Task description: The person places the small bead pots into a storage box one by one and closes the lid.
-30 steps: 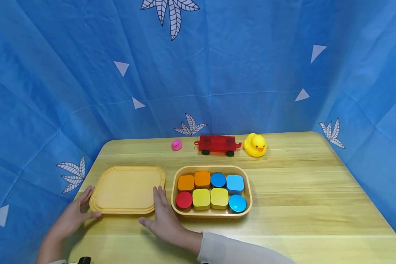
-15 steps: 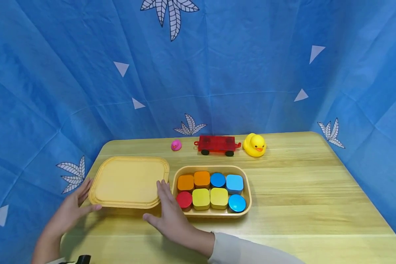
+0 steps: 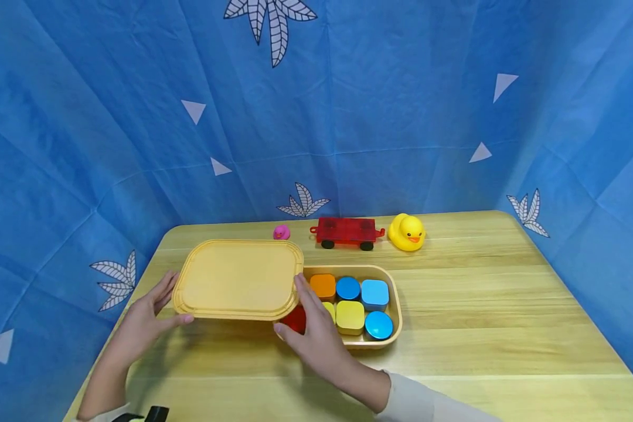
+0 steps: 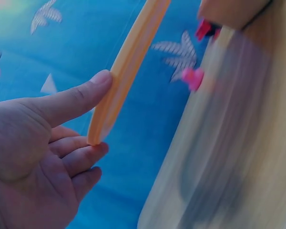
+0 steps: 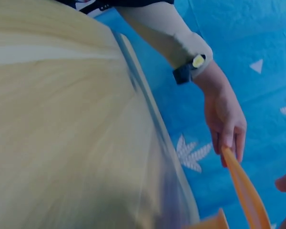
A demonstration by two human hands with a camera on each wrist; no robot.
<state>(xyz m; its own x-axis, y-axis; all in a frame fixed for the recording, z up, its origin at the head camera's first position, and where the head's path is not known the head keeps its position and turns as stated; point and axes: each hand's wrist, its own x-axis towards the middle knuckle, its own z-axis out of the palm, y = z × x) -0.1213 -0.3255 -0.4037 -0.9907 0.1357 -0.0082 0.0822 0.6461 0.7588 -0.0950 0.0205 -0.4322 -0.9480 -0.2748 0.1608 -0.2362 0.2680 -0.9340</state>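
Observation:
A flat pale-orange lid (image 3: 238,280) with a ridged rim is held above the table, its right end over the left part of the box (image 3: 397,293). My left hand (image 3: 139,328) grips its left end, the thumb (image 4: 88,95) on one side and the fingers underneath, plain in the left wrist view. At the lid's right end, my right hand (image 3: 324,346) holds the corner between fingers and thumb; its contact is mostly cut off in the right wrist view. Inside the box sit several blocks, among them a yellow one (image 3: 350,317); the lid and hand partly hide a red block (image 3: 295,319).
Along the back of the table (image 3: 506,305) stand a small pink duck (image 3: 281,232), a red toy wagon (image 3: 346,232) and a yellow duck (image 3: 407,232). A blue patterned cloth (image 3: 401,105) hangs behind and beside the table.
Both hands have lifted the lid off the table and carried it to the right. It now covers part of the box's left end, which was uncovered before.

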